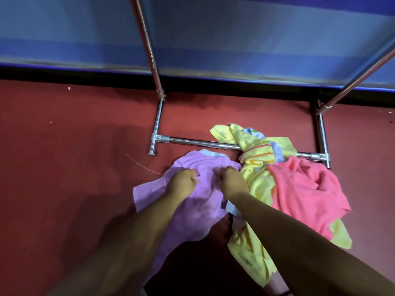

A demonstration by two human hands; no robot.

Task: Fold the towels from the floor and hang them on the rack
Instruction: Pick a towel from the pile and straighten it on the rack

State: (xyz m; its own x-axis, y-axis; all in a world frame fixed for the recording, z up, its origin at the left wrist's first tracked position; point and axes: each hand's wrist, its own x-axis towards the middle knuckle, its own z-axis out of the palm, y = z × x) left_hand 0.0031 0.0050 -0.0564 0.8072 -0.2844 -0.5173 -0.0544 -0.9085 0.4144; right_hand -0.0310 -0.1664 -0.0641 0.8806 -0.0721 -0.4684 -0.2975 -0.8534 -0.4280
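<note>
Both fists, left hand (184, 182) and right hand (231, 180), bunch the crumpled lilac terry towel (192, 210); lifting risks dragging the pale-blue cloth (210, 153) beneath.

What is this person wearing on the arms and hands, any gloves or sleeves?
Nothing that shows. The left hand and right hand are bare, without gloves, and both forearms are bare to the picture's edge: no sleeves, watch or bracelet in view.

A household room is being indicated: coloured towels (258, 184) are being shown heaped on a red floor (64, 146) at the foot of a steel clothes rack (201, 144), backed by a blue-painted wall (235, 28) and black skirting (85, 74).
</note>
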